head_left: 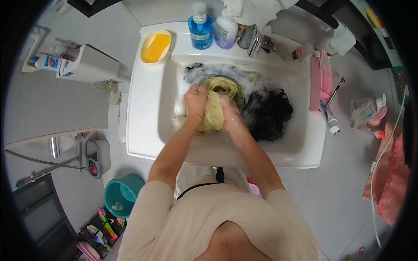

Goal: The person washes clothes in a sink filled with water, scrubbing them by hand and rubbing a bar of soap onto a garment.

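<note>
A wet pale yellow-green garment (214,114) is bunched up in the white sink (146,98), among soapy suds. My left hand (195,102) grips its left side with curled fingers. On the other side, my right hand (230,113) holds the cloth, its fingers partly hidden by the folds and foam on its skin. Just right of that hand lies a heap of black cloth (272,115), wet and partly foamy. A small dark piece of cloth (194,66) shows in the suds at the back left.
On the sink's back rim stand a yellow soap bar (156,48) in a dish, a blue pump bottle (200,30), a white bottle (226,31) and the faucet (254,45). A pink holder (320,82) is at the right edge. A teal bucket (123,195) stands at lower left.
</note>
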{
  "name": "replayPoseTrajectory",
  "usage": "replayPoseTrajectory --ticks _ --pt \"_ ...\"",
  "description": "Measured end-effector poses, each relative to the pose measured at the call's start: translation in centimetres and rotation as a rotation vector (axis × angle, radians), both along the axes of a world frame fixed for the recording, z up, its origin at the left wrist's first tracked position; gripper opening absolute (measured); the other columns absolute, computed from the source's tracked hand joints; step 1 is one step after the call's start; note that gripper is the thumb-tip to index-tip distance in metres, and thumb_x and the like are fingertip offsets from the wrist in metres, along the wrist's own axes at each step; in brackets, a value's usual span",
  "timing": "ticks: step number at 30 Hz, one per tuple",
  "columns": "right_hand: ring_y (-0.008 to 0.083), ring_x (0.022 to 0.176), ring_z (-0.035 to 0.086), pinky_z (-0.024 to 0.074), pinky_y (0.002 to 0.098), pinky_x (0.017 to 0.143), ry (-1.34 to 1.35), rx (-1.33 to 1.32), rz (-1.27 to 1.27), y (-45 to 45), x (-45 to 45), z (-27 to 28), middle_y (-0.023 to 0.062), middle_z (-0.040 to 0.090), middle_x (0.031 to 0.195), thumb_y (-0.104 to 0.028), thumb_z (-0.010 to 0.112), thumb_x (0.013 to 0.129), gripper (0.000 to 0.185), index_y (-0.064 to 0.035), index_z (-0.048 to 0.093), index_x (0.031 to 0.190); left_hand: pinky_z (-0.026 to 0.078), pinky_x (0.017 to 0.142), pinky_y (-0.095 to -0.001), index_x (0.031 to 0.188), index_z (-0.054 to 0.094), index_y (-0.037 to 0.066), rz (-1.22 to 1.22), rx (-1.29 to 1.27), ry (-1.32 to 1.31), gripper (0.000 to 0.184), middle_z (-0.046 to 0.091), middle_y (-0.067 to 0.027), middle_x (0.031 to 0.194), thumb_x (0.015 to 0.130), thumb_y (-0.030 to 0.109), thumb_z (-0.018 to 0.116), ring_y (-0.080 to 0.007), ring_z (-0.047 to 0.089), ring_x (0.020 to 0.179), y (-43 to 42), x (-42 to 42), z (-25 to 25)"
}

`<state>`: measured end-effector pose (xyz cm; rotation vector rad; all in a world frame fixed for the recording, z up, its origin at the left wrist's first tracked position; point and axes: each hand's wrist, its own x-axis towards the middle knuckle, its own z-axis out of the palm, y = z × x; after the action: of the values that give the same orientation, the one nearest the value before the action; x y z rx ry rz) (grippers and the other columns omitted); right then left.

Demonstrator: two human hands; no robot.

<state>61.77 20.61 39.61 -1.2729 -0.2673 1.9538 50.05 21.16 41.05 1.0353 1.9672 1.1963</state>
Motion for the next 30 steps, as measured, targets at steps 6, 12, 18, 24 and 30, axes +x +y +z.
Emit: replayPoseTrajectory --ticks 6,12,18,24,30 --pt "0.0279 0.114 0.047 0.0406 0.0354 0.092 -1.107 0.713 0.718 0.7 3.7 6.5 0.0187 0.040 0.131 -0.041 0.066 0.073 0.068 -0.0098 0.043 0.128 0.031 0.043 -0.0233 0.056 0.046 0.006 -0.121 0.085 -0.332 0.035 0.041 0.0048 0.050 0.077 0.021 0.069 -0.0037 0.035 0.049 0.2 -5.1 2.5" --pt "0.0239 0.099 0.057 0.0465 0.0343 0.080 -1.029 1.248 0.630 2.3 6.1 6.0 0.0171 0.060 0.105 -0.020 0.065 0.073 0.024 -0.0052 0.065 0.092 0.045 0.064 -0.0258 0.073 0.060 0.005 -0.404 0.082 -0.390 0.025 0.057 -0.0043 0.076 0.075 0.028 0.071 -0.0121 0.052 0.071 0.1 -4.4 6.2" --pt "0.0241 0.091 0.060 0.0499 0.0343 0.079 0.098 0.425 -0.232 2.8 5.9 8.3 0.0117 0.061 0.094 -0.012 0.057 0.079 0.024 0.0013 0.058 0.099 0.034 0.100 -0.0414 0.104 0.065 0.011 -0.700 0.048 0.130 0.037 0.039 -0.0099 0.138 0.070 0.025 0.071 -0.0267 0.036 0.127 -2.7 -3.8 0.7" --pt "0.0223 0.090 0.059 0.0492 0.0331 0.080 0.440 0.128 -0.131 2.0 4.2 -1.0 0.0104 0.059 0.097 -0.022 0.053 0.085 0.024 -0.0050 0.056 0.102 0.045 0.084 -0.0320 0.095 0.063 0.003 -0.685 0.473 -0.218 0.024 0.053 -0.0147 0.122 0.071 0.001 0.064 -0.0246 0.054 0.104 -4.7 2.4 5.2" --pt "0.0223 0.091 0.057 0.0479 0.0346 0.081 0.459 0.084 -0.178 -1.3 -1.5 0.0 0.0080 0.059 0.102 -0.034 0.050 0.084 0.034 -0.0072 0.056 0.104 0.047 0.057 -0.0301 0.082 0.062 0.004 -0.215 0.069 0.142 0.010 0.064 -0.0136 0.082 0.073 0.009 0.066 -0.0201 0.059 0.062 -1.9 2.1 0.6"
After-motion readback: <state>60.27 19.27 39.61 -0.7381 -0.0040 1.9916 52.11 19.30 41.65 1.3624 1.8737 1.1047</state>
